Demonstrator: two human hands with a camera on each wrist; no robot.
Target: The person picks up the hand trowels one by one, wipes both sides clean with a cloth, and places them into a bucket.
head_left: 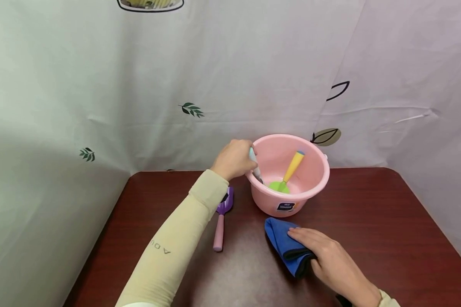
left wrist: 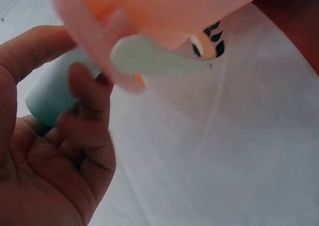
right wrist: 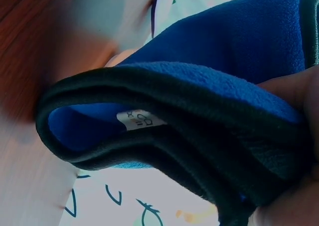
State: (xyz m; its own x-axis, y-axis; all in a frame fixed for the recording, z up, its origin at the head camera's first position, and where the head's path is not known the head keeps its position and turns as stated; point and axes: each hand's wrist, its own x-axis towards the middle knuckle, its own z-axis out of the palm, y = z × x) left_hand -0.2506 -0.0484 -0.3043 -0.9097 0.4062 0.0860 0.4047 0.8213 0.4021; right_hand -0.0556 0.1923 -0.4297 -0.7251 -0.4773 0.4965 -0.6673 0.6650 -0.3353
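My left hand is at the left rim of a pink bucket, gripping the pale teal and white handle of a small tool. The tool's lower end slants down inside the bucket. In the left wrist view, the fingers curl around the teal handle beside the bucket's rim. A garden tool with a yellow handle and green head leans inside the bucket. My right hand holds a folded blue cloth with black edging. Its folds sit between thumb and fingers in the right wrist view.
A purple scoop with a pink handle lies left of the bucket, partly behind my left forearm. The dark red table ends at a pale patterned curtain. The bucket has a white carry handle.
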